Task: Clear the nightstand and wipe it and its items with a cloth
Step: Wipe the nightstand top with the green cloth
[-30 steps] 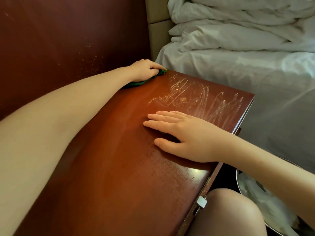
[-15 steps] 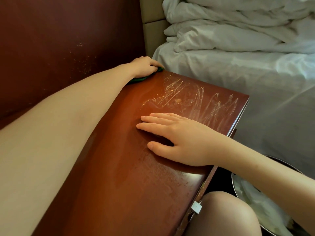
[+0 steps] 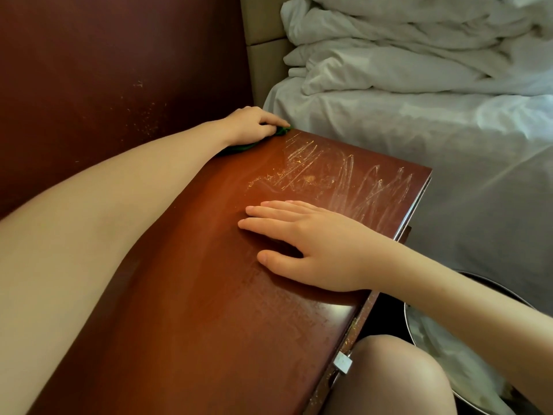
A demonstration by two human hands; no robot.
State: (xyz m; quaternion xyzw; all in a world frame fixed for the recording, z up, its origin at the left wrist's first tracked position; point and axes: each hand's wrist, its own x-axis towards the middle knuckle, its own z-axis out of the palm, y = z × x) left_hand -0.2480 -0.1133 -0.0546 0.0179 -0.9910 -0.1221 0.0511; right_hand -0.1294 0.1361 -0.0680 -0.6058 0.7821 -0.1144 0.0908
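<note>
— Where the desk (image 3: 209, 324) meets the wall, far corner by the bed (image 3: 419, 130), what's there?
— Left grip (image 3: 248, 124), fingers curled over the green cloth (image 3: 239, 148), cloth down on the desk top.
— Right grip (image 3: 314, 247)?
— Released. Flat, palm down, fingers straight, mid-desk near the front edge, holding nothing.
— Surface?
— White streaky smears (image 3: 344, 178) past the right fingertips, on the bed side.
— Anything else?
— Bin (image 3: 449, 354) with white liner, under the right forearm, beside the desk.
</note>
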